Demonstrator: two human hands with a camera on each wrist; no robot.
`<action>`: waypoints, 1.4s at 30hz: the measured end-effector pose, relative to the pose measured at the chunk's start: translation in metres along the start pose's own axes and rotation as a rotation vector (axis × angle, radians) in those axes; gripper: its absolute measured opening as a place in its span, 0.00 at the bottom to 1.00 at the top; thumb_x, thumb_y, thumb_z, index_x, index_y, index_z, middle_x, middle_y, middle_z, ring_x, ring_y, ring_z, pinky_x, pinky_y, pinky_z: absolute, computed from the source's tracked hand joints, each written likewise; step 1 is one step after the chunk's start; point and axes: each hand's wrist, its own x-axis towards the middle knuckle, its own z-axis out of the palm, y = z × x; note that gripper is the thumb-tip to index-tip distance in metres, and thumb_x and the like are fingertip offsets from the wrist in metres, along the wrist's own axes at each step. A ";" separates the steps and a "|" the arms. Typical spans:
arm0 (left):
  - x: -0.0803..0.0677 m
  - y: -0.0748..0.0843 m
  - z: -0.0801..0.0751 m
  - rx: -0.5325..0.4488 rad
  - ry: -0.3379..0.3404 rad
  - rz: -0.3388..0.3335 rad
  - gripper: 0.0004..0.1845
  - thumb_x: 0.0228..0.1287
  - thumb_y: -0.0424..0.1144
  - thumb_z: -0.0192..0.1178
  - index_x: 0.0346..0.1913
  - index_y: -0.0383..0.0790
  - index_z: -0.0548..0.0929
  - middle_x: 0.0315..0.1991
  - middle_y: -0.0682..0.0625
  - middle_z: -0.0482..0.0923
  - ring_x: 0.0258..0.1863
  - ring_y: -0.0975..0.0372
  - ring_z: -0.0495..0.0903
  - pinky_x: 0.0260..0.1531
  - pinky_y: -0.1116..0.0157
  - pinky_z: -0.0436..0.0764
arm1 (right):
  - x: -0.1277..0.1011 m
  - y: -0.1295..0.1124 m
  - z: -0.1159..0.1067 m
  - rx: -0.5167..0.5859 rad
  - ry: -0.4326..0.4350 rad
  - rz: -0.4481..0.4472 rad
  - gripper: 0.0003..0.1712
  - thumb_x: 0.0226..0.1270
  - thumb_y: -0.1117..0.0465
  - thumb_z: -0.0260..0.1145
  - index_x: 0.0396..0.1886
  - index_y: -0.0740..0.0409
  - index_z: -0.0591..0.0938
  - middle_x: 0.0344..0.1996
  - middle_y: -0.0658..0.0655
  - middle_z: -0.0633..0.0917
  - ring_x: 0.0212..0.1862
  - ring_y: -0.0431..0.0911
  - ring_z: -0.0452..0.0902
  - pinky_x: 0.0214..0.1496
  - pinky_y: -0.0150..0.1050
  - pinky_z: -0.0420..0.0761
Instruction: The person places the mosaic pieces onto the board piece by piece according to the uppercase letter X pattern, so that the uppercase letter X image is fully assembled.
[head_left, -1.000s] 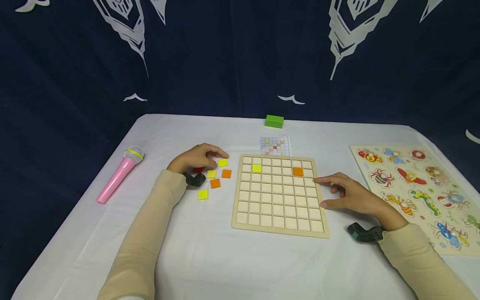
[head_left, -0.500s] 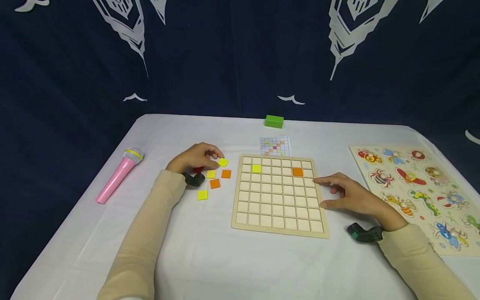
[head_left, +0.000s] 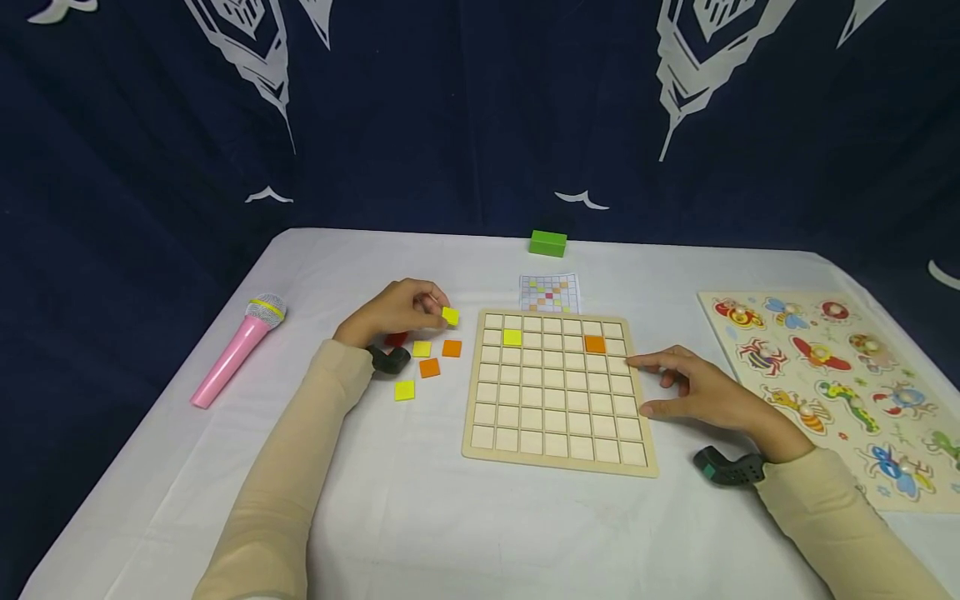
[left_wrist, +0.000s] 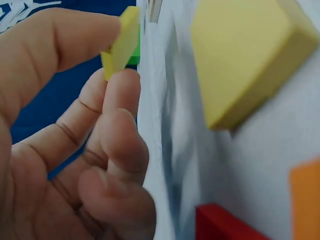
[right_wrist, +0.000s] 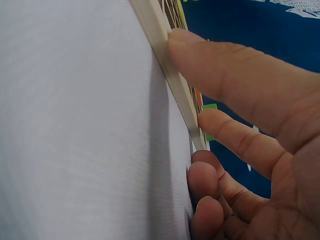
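My left hand (head_left: pixel 393 310) pinches a yellow square tile (head_left: pixel 450 316) between thumb and finger, tilted and raised off the cloth; the left wrist view shows the same tile (left_wrist: pixel 122 45) at the fingertips. Below that hand lie loose tiles: a partly hidden red one (head_left: pixel 396 339), two yellow ones and two orange ones, among them an orange tile (head_left: pixel 452 348). The wooden grid board (head_left: pixel 558 468) lies flat, with one yellow tile (head_left: pixel 512 337) and one orange tile (head_left: pixel 594 343) in its cells. My right hand (head_left: pixel 693 387) touches the board's right edge with thumb and forefinger.
A printed pattern card (head_left: pixel 550 293) lies behind the board, with a green block (head_left: pixel 548 243) farther back. On the left lies a pink toy microphone (head_left: pixel 238 350). An insect picture puzzle (head_left: pixel 832 392) covers the right side, close to the right forearm.
My left hand has taken hold of the yellow tile nearest the board and lifted it slightly off the cloth. The right hand has stayed at the board's edge.
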 end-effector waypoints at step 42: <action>0.004 0.075 0.067 0.137 -0.140 0.215 0.17 0.65 0.39 0.76 0.53 0.38 0.87 0.37 0.58 0.89 0.31 0.65 0.79 0.43 0.66 0.77 | 0.000 0.002 -0.001 0.005 0.001 -0.013 0.40 0.61 0.65 0.83 0.72 0.69 0.79 0.46 0.56 0.75 0.40 0.43 0.66 0.38 0.35 0.69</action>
